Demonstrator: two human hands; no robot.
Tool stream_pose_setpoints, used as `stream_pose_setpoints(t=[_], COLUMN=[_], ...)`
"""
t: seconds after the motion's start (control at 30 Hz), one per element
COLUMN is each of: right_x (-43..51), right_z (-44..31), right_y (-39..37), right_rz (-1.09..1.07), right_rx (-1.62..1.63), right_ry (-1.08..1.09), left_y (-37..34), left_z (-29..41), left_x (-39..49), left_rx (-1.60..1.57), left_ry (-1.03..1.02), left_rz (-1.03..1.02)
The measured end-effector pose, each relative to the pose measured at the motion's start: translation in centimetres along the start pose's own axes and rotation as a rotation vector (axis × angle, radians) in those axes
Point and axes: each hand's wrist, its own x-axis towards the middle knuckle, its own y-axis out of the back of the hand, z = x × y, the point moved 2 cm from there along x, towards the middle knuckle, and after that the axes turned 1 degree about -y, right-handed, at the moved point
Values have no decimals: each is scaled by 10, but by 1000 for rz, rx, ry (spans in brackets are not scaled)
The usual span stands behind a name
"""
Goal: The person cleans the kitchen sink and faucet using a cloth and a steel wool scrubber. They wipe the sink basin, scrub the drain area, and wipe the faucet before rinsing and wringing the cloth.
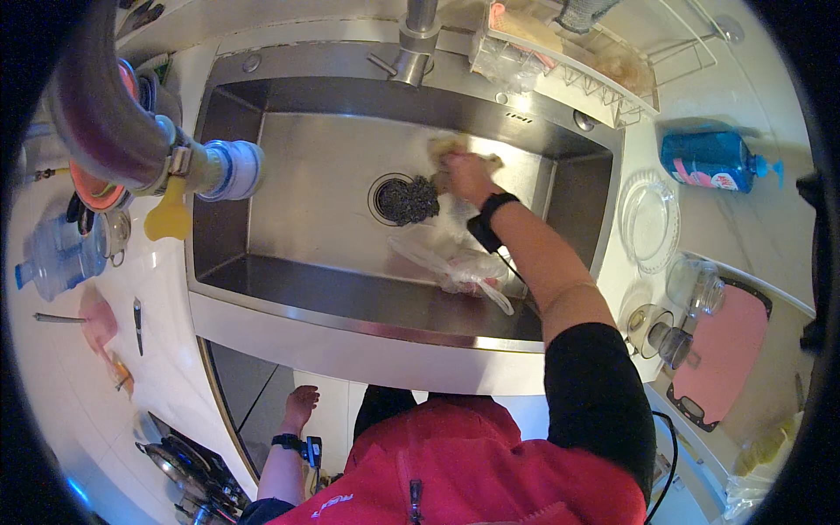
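Observation:
My right hand (468,178) reaches into the stainless steel sink (315,151) and presses a crumpled tan cloth (447,146) on its floor, right of the drain. Both hand and cloth are blurred. Just left of that hand, a dark scouring pad (410,200) partly covers the round drain. Nearer to me in the sink lies a knotted clear plastic bag (469,272) with something pinkish inside. Low at my side, away from the counter, hangs my left hand (302,405); its fingers are loosely bent and nothing shows in them.
A faucet (413,59) stands at the sink's back edge beside a white wire rack (577,85). Along the right counter are a blue pump bottle (709,161), a glass dish (650,220), glass jars (695,285) and a pink cutting board (722,354). A knife (138,327) lies left.

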Motion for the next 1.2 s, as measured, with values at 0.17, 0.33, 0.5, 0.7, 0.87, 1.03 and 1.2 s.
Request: stream_pose_setpoints(t=[0.17, 0.33, 0.5, 0.7, 0.87, 1.03, 1.2], right_x=[5, -57, -93, -66, -82, -55, -26], right_z=[-8, 87, 19, 6, 84, 108, 98], right_y=[-2, 23, 47, -31, 55, 49, -28], right_rz=[54, 145, -115, 3, 224, 440, -31], right_rx=[-23, 16, 71, 148, 381, 68, -487], right_ry=[302, -111, -147, 53, -287, -921, -332], left_y=[-9, -11, -13, -1, -11, -12, -15], left_z=[47, 40, 23, 22, 39, 32, 33], left_x=[-10, -9, -14, -3, -14, -5, 8], left_rx=[55, 54, 66, 60, 39, 72, 122], left_ry=[-86, -80, -59, -99, -50, -87, -7], left_rz=[37, 16, 20, 51, 18, -3, -25])
